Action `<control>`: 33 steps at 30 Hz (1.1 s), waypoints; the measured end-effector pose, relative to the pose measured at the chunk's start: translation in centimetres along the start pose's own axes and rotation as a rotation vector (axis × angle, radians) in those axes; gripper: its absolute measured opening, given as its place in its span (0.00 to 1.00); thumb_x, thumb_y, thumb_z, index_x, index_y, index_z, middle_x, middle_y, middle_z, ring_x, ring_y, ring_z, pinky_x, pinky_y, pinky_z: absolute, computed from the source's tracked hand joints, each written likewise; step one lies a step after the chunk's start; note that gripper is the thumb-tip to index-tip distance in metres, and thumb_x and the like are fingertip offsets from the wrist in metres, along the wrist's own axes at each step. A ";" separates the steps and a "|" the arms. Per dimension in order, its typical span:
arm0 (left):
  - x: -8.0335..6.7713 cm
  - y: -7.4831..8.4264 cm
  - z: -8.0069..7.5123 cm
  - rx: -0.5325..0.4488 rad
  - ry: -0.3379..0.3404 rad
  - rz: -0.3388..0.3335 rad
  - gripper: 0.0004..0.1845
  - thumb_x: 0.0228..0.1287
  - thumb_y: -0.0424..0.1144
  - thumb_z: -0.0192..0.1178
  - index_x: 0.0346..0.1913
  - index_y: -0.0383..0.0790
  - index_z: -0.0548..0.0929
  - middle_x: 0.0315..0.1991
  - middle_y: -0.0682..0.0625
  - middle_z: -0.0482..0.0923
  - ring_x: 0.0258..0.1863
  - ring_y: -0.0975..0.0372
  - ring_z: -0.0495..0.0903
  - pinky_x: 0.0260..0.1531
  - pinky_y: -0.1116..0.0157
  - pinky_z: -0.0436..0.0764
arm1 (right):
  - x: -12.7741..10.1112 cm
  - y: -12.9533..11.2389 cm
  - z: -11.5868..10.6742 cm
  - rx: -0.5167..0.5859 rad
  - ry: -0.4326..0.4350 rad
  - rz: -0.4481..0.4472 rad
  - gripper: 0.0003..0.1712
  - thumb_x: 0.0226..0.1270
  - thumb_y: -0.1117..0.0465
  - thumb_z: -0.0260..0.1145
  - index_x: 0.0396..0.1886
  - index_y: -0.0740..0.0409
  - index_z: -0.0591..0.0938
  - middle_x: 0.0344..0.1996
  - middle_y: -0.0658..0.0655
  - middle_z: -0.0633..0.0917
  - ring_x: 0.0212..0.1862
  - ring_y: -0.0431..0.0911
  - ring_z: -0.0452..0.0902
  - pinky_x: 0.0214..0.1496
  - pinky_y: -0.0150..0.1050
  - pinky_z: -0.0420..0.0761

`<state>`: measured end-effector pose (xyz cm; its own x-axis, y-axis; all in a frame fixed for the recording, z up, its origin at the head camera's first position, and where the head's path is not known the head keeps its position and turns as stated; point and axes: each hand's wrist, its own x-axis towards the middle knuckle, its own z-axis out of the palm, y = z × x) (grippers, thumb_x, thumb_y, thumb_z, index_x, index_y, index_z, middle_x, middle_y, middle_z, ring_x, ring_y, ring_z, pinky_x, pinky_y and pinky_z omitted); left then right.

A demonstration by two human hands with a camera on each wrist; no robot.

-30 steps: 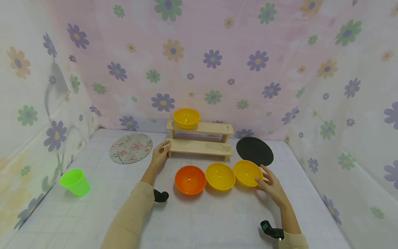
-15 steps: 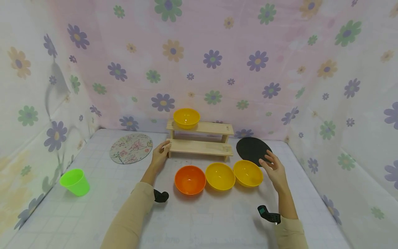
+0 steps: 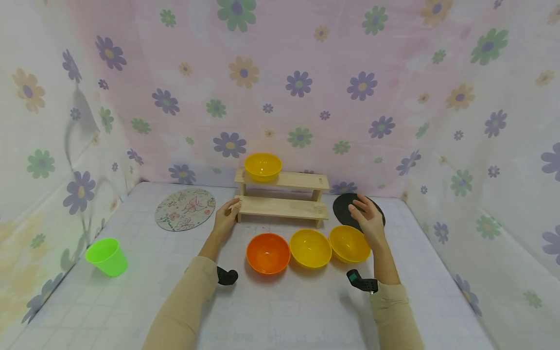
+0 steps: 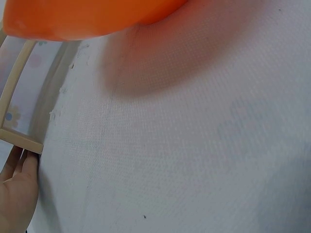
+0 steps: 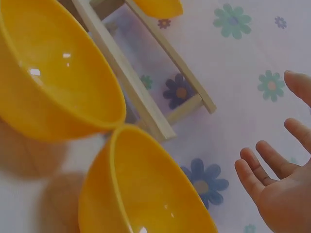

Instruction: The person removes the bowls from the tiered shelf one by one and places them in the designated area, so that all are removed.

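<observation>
My left hand (image 3: 225,218) holds the left end of the lower step of a two-step wooden shelf (image 3: 282,206). In the left wrist view its fingers (image 4: 30,165) reach up to the shelf's end, their tips hidden. My right hand (image 3: 369,223) is in the air, fingers spread and nothing in them. It overlaps the round black mat (image 3: 343,204) and the edge of the rightmost yellow bowl (image 3: 347,244). A second yellow bowl (image 3: 310,249) and an orange bowl (image 3: 268,253) complete the row before the shelf. Another yellow bowl (image 3: 262,167) stands on the upper step, at the left.
A bright green cup (image 3: 107,256) sits at the far left of the white-covered table (image 3: 280,316). Behind it lies a round patterned mat (image 3: 185,210). Flowered cloth (image 3: 280,58) encloses the table at the back and both sides.
My right hand has let go of the rightmost yellow bowl, risen and moved forward and left over the black mat. The left hand, shelf and bowls have stayed in place.
</observation>
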<state>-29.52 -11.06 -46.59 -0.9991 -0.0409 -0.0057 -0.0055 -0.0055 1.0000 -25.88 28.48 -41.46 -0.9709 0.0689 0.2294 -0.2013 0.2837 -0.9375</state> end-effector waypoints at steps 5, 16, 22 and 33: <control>0.0 -0.1 0.0 0.000 0.010 0.007 0.22 0.70 0.31 0.49 0.65 0.32 0.68 0.58 0.32 0.71 0.40 0.56 0.71 0.39 0.64 0.73 | 1.3 -0.5 2.0 0.080 -0.053 0.014 0.36 0.69 0.57 0.59 0.72 0.58 0.58 0.65 0.67 0.66 0.51 0.39 0.74 0.52 0.32 0.76; 0.3 -0.4 0.0 -0.017 0.008 0.016 0.22 0.70 0.32 0.49 0.65 0.32 0.68 0.60 0.32 0.69 0.43 0.57 0.72 0.43 0.63 0.74 | 3.8 -2.2 6.8 0.243 -0.181 -0.050 0.34 0.70 0.60 0.57 0.72 0.59 0.57 0.64 0.71 0.65 0.45 0.49 0.80 0.55 0.50 0.74; 1.7 -2.3 -0.3 -0.019 0.014 0.013 0.22 0.71 0.35 0.49 0.65 0.35 0.69 0.62 0.33 0.68 0.45 0.59 0.72 0.43 0.66 0.74 | 5.2 -2.9 9.2 0.292 -0.247 -0.072 0.33 0.71 0.65 0.56 0.72 0.61 0.56 0.65 0.73 0.63 0.39 0.39 0.81 0.51 0.47 0.77; 2.1 -3.1 -0.1 0.002 0.048 0.036 0.20 0.69 0.34 0.50 0.63 0.37 0.71 0.57 0.33 0.73 0.41 0.61 0.73 0.35 0.73 0.74 | 7.0 -3.1 12.9 0.322 -0.278 -0.075 0.36 0.68 0.63 0.60 0.72 0.61 0.57 0.64 0.73 0.64 0.37 0.41 0.81 0.50 0.55 0.76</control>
<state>-31.57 -11.21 -49.67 -0.9956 -0.0891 0.0304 0.0306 -0.0016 0.9995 -33.69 15.77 -40.27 -0.9411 -0.2137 0.2621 -0.2602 -0.0375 -0.9648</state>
